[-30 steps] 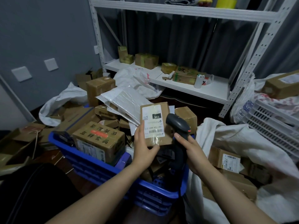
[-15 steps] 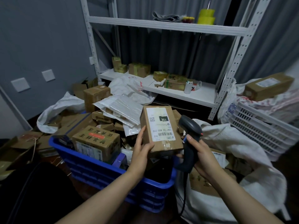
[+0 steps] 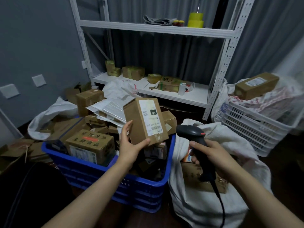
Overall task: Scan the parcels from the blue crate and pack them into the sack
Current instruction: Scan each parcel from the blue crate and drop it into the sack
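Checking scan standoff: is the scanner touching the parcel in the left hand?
Apart. Head view: the crate rim shows between the scanner head and the parcel corner.

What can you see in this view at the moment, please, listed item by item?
held parcel: one, brown with a white label, above the crate
barcode scanner: one, black, corded, over the sack
blue crate: one, blue, centre floor
parcels in crate: many, brown, heaped inside
sack: one, white, right of the crate, boxes inside
shelving rack: one, white, against the curtain
shelf boxes: several, brown, lower shelf
slotted basket: one, white, far right
long box: one, brown, on top of the basket's load
left hand: grips the held parcel from below
right hand: grips the barcode scanner
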